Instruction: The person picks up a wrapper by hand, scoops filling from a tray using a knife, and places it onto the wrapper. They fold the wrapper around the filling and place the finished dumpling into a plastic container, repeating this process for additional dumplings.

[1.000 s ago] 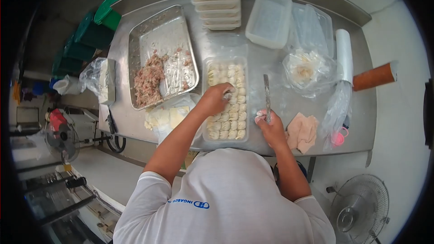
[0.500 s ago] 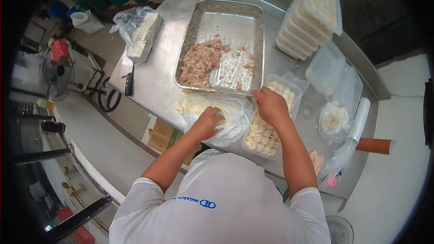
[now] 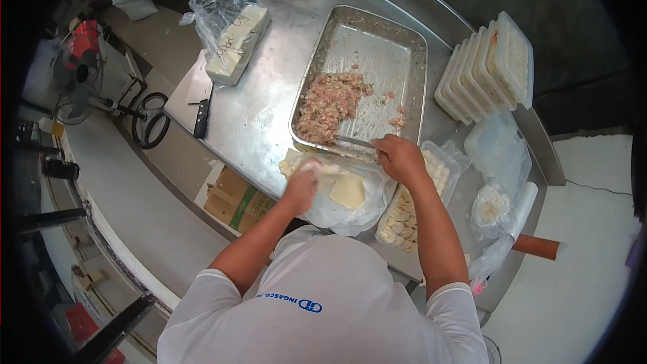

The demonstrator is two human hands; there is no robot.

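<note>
Pale, thin dumpling wrapper (image 3: 317, 170) pinched in the left hand (image 3: 301, 187), fingers curled shut around it, above a loose pile of square wrappers (image 3: 347, 191) lying on a clear plastic bag (image 3: 350, 212) at the near edge of the desk (image 3: 259, 118). Slim metal spatula (image 3: 355, 141) gripped in the closed fingers of the right hand (image 3: 399, 158), blade tip reaching over the near rim of the metal tray (image 3: 410, 54). Pinkish minced filling (image 3: 330, 104) heaped in the tray's near left part, with a few scraps beside it on bare metal.

Brushed steel desk, scuffed and shiny, with a raised back edge; grey floor to the left and a pale floor to the right.

Just right of the right hand, a clear container of finished dumplings (image 3: 411, 212), rows packed close. Farther back on the right, a stack of lidded filled containers (image 3: 486, 67) tilted on edge, then an empty tub (image 3: 495, 148) and a small bag of scraps (image 3: 490, 207). At the far left corner, a bagged wrapper block (image 3: 236, 44) and a black-handled knife (image 3: 202, 111). Cardboard box (image 3: 232, 197) under the desk edge; fan (image 3: 71, 84) on the left.
</note>
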